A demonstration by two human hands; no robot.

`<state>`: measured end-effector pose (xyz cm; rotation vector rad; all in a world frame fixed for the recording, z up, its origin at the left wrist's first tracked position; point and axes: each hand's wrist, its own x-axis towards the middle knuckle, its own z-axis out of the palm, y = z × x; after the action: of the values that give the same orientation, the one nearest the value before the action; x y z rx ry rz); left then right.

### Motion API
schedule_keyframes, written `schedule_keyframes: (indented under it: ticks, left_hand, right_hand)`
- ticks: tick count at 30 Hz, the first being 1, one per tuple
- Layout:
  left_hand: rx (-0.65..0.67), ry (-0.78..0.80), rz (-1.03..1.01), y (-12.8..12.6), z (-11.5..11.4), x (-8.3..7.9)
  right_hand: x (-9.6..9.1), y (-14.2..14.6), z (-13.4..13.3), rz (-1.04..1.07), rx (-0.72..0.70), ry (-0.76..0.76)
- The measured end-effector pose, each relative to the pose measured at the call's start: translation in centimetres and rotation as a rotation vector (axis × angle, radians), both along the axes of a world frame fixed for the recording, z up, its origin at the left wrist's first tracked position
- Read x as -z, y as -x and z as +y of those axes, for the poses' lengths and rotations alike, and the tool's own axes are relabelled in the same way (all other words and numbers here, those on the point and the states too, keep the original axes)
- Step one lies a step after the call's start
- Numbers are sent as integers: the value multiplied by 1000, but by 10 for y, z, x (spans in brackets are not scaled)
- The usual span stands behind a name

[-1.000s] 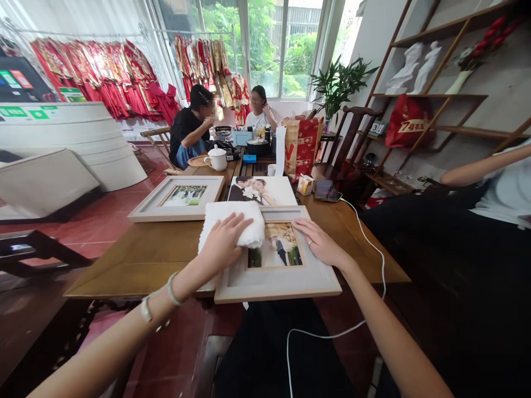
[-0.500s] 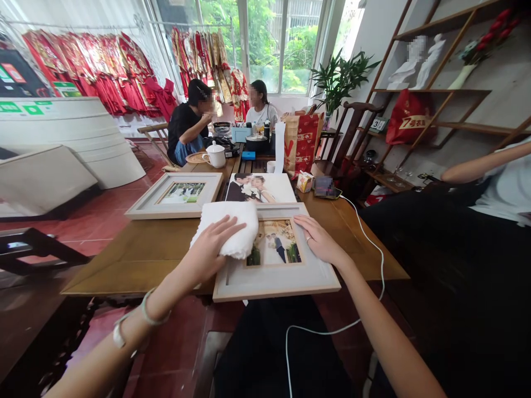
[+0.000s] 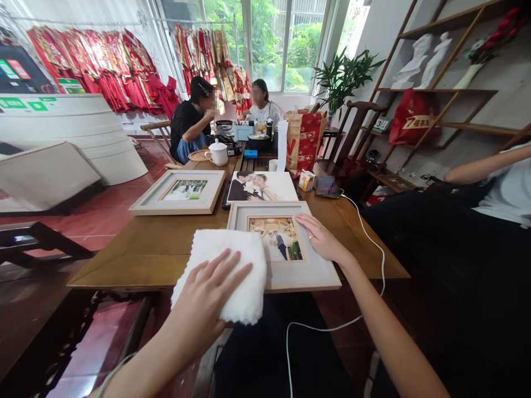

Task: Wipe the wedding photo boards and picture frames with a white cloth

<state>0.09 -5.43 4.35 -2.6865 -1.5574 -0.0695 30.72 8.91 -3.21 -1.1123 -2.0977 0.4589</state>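
Note:
A folded white cloth [image 3: 244,296] lies under the spread fingers of my left hand [image 3: 213,284], which holds it. Its thumb is hidden. The cloth covers the lower left part of a pale wooden picture frame [image 3: 307,282] at the near table edge and reaches past that edge towards me. Inside the frame, a pale mat surrounds a wedding photo [image 3: 286,243]. My right hand [image 3: 323,237] rests on the frame's right side, fingers stretched out over the border, a ring on one finger. Its thumb cannot be made out.
A second framed photo [image 3: 178,207] and an unframed couple print [image 3: 263,187] lie on the wooden table [image 3: 157,260]. Behind are a lidded white cup [image 3: 218,153], a paper bag [image 3: 305,143] and two seated people. A phone [image 3: 327,187] trails a white cable [image 3: 369,237]. Another person sits at right.
My left hand has drawn the cloth towards me and down, from the frame's upper left to its near left corner. More of the photo shows. My right hand stays on the frame.

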Motion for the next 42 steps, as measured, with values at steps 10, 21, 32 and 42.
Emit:
schedule_keyframes:
  ticks: [10, 21, 32, 42]
  left_hand:
    - [-89, -137, 101, -29, 109, -14]
    - [-134, -156, 88, -24, 137, -14]
    - [-32, 132, 186, -45, -12, -24]
    - [-60, 9, 154, -60, 35, -12]
  right_hand:
    - [2, -5, 4, 6, -49, 13]
    - [1, -1, 2, 58, -12, 11]
    - [3, 3, 2, 100, 54, 14]
    - [0, 0, 0, 103, 17, 26]
